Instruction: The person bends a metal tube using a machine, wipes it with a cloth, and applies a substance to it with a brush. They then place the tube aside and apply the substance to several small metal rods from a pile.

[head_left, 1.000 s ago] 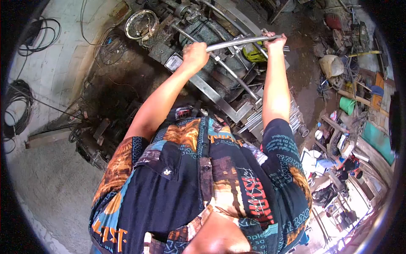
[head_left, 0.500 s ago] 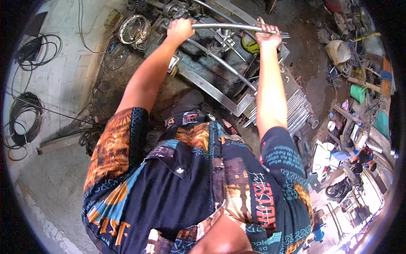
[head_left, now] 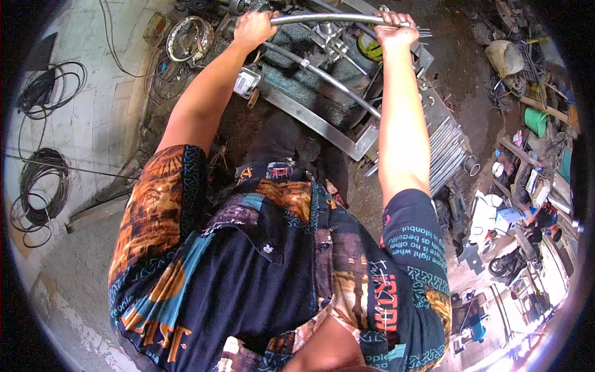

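Observation:
My left hand (head_left: 255, 30) is closed around one end of a long shiny metal rod (head_left: 328, 18). My right hand (head_left: 396, 30) grips the same rod near its other end. Held nearly level at arm's length, the rod looks slightly curved. Below it is a greasy machine with a metal bar (head_left: 338, 84) running diagonally and a small clamp-like fitting (head_left: 328, 40). A yellow-green round object (head_left: 370, 46) sits just left of my right wrist. A flat metal frame (head_left: 310, 124) edges the machine on my side.
Several thin metal rods (head_left: 443, 155) lie stacked right of the frame, beside a short pipe (head_left: 471, 165). A dirty metal ring (head_left: 189, 39) and coiled black cable (head_left: 43, 186) are at left. A green bucket (head_left: 535, 122) and mixed clutter line the right side.
Both hands and the rod sit higher in the view, reaching further forward. The machine and floor items have shifted slightly as my head moved. My grip on the rod stays.

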`<action>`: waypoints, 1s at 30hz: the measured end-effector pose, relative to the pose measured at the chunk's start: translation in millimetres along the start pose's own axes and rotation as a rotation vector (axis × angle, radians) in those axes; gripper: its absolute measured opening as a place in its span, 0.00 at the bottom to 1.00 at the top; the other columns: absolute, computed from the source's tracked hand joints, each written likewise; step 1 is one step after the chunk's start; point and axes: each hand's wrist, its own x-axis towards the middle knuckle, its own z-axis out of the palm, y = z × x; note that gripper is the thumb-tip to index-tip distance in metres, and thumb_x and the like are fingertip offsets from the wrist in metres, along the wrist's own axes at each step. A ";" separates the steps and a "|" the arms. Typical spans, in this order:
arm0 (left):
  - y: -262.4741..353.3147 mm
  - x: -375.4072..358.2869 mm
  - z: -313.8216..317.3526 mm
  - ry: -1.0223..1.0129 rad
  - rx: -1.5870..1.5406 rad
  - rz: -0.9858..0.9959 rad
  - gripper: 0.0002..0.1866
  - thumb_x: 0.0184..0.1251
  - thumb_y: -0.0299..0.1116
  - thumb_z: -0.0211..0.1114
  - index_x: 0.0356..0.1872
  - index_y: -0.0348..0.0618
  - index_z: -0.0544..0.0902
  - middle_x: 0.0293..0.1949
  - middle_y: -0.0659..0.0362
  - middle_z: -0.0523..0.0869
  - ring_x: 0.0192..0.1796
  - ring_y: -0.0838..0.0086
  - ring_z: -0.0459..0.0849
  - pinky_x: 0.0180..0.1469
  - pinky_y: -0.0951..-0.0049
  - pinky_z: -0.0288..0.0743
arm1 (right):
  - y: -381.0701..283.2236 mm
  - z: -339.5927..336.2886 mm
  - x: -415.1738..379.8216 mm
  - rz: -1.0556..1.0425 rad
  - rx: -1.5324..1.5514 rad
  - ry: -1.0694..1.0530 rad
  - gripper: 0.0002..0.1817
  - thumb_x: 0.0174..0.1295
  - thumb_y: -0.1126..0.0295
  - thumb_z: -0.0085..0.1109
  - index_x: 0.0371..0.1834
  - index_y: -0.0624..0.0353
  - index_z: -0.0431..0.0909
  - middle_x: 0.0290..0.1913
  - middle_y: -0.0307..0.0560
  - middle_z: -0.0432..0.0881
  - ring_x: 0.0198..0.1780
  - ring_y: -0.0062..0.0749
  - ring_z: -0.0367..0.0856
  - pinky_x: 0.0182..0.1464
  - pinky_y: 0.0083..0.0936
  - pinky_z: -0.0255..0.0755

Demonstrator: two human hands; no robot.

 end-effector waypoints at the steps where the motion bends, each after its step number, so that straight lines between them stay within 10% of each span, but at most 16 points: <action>1: 2.0 0.9 -0.9 0.027 -0.002 0.018 0.18 0.67 0.50 0.55 0.47 0.55 0.86 0.39 0.47 0.87 0.44 0.53 0.87 0.52 0.56 0.79 | -5.6 0.1 3.5 -0.004 -0.022 0.014 0.16 0.63 0.63 0.34 0.15 0.50 0.56 0.14 0.39 0.56 0.19 0.31 0.54 0.37 0.40 0.60; 3: 3.6 5.6 2.5 0.124 -0.012 0.082 0.17 0.60 0.48 0.60 0.45 0.55 0.86 0.35 0.45 0.87 0.39 0.49 0.87 0.47 0.54 0.81 | -14.6 -7.3 21.9 -0.195 0.058 0.076 0.12 0.63 0.70 0.40 0.19 0.50 0.63 0.15 0.37 0.61 0.15 0.28 0.56 0.20 0.26 0.55; 14: 62.8 6.9 -59.6 0.153 -0.031 0.204 0.13 0.59 0.40 0.63 0.38 0.42 0.85 0.33 0.48 0.86 0.38 0.53 0.86 0.44 0.56 0.79 | -52.8 18.4 2.3 -0.222 0.076 0.113 0.24 0.70 0.56 0.28 0.12 0.48 0.53 0.12 0.35 0.53 0.15 0.28 0.51 0.26 0.29 0.59; 30: 42.7 52.2 -86.5 0.239 0.188 0.098 0.13 0.55 0.37 0.63 0.33 0.39 0.87 0.34 0.45 0.87 0.39 0.54 0.87 0.44 0.59 0.82 | -41.8 28.9 28.0 -0.180 0.255 -0.205 0.17 0.62 0.68 0.39 0.13 0.50 0.58 0.13 0.38 0.57 0.16 0.29 0.54 0.26 0.30 0.60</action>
